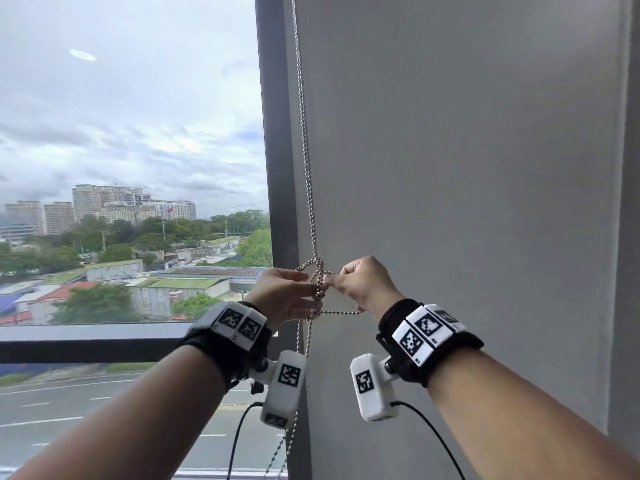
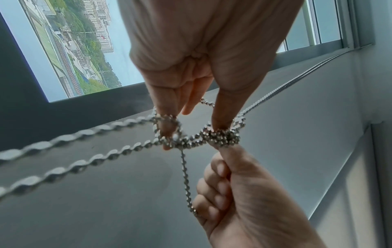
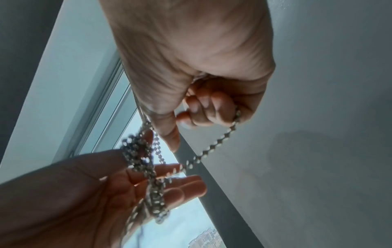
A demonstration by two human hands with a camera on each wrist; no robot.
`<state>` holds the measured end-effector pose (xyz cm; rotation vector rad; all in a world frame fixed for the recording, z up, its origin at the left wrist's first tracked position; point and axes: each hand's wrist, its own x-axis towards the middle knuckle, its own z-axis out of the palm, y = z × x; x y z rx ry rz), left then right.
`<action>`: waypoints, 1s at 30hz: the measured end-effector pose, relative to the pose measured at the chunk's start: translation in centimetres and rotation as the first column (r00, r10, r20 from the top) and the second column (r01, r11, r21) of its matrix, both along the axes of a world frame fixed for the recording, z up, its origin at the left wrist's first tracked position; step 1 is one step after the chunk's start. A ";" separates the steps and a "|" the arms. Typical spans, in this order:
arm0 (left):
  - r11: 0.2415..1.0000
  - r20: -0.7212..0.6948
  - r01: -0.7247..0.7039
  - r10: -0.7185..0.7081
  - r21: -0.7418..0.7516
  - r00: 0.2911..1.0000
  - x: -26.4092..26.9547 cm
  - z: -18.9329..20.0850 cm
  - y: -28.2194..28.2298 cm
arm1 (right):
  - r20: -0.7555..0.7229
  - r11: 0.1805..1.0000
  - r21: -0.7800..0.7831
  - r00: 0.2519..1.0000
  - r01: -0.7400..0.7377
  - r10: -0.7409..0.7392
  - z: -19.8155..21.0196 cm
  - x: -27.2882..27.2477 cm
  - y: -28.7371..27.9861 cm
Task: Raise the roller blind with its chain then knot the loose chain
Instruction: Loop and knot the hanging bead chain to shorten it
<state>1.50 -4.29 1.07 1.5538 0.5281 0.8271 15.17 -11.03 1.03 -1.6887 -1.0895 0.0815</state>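
A metal bead chain [image 1: 308, 168] hangs down the window's right edge to my hands. A loose tangle of loops [image 1: 318, 289] sits between them. My left hand [image 1: 304, 289] holds the tangle; in the left wrist view the chain is wound round its thumb [image 2: 224, 109] and one loop circles a finger [image 2: 167, 127]. My right hand [image 1: 337, 280] touches the tangle from the right. Its curled fingers [image 3: 207, 107] grip a single strand [image 3: 220, 141] that runs back to the tangle. The window glass is uncovered; the blind's roll is out of view.
A dark window post [image 1: 277, 133] stands just left of the chain, and a grey wall [image 1: 485, 168] lies behind and to the right. A dark rail [image 1: 86, 336] crosses the window below my left hand. The rest of the chain [image 1: 292, 441] dangles beneath the wrists, beside camera cables [image 1: 239, 438].
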 end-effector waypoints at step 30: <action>0.951 -0.086 -0.287 0.297 0.112 0.951 -0.9 0.6 0.6 | -0.818 0.868 0.495 0.311 -0.047 0.484 -7.0 4.6 -0.4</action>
